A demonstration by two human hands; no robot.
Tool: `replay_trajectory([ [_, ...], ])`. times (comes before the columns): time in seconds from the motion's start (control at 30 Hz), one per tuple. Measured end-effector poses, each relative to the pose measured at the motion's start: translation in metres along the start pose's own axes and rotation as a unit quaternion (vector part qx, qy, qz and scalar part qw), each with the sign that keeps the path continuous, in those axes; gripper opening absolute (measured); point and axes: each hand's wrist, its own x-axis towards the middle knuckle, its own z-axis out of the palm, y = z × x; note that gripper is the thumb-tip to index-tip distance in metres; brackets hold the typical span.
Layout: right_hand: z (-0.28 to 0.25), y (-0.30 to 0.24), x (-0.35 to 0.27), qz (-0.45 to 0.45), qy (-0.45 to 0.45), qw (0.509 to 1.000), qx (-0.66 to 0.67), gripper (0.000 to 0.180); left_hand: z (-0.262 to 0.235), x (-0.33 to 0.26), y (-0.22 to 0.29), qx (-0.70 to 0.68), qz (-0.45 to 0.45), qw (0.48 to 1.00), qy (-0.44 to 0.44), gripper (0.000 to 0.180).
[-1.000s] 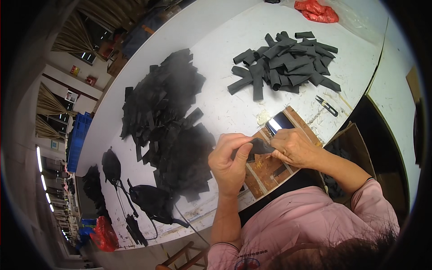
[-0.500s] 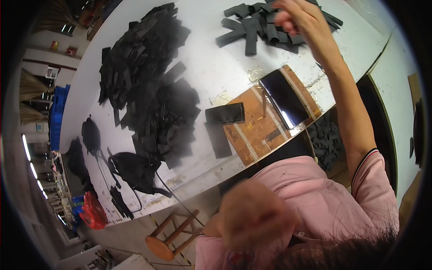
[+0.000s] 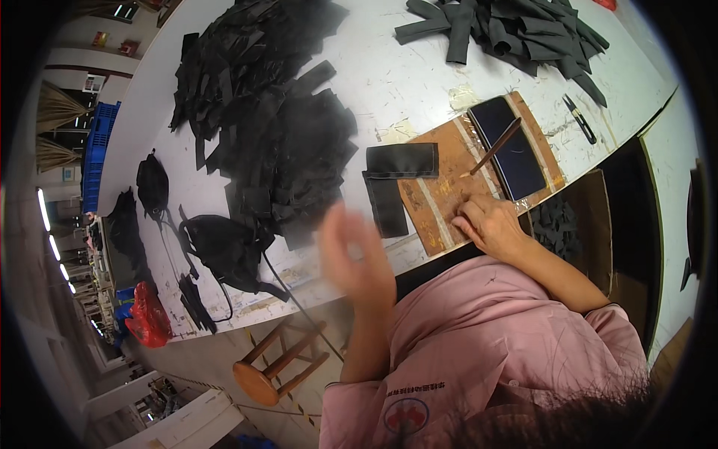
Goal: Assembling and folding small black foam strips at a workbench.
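My left hand [image 3: 353, 253] is raised over the table's front edge, just right of the dark fabric pile, its fingers smeared by motion. My right hand [image 3: 492, 228] rests on the near part of a brown board [image 3: 441, 196] striped with tape. Its fingers are curled, and whatever they may hold is hidden. A slim brown stick [image 3: 493, 146] stands tilted above the board, beyond that hand. Under the stick lies a dark-screened phone [image 3: 512, 157]. At the board's left edge, one black fabric piece [image 3: 402, 160] overlaps another black fabric piece [image 3: 387, 206].
A large pile of black fabric pieces [image 3: 262, 127] covers the table's left middle. Folded dark strips [image 3: 523, 34] lie at the far right, a utility knife [image 3: 580, 120] nearer. Left are a black bag [image 3: 224, 243] and red plastic bag [image 3: 148, 318]. A wooden stool [image 3: 258, 382] stands below.
My right hand has come back from the far dark strips to the board. My left hand has moved up and away from my chest. The view has shifted, and the stick now looks more tilted.
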Motion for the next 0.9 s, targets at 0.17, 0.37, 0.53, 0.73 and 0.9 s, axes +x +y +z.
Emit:
replay_trajectory([
  [0.17, 0.016, 0.01, -0.002, -0.069, 0.068, 0.993, -0.063, 0.018, 0.03, 0.009, -0.078, 0.272, -0.022, 0.953, -0.133, 0.028],
  [0.37, 0.016, 0.007, 0.0, -0.073, 0.075, 0.992, -0.071, 0.018, 0.023, 0.006, -0.099, 0.065, -0.114, 0.988, -0.082, 0.015],
  [0.53, 0.011, -0.008, 0.005, 0.006, 0.027, 0.999, 0.046, 0.018, 0.006, -0.002, -0.09, -0.412, -0.284, 0.865, 0.042, 0.03],
  [0.73, 0.018, -0.051, 0.013, 0.114, -0.013, 0.926, 0.359, 0.026, 0.021, -0.036, -0.043, -0.586, -0.38, 0.716, -0.019, 0.042],
  [0.9, 0.01, -0.055, 0.024, 0.249, -0.018, 0.831, 0.498, 0.011, 0.028, -0.046, -0.025, -0.598, -0.375, 0.704, -0.077, 0.03],
])
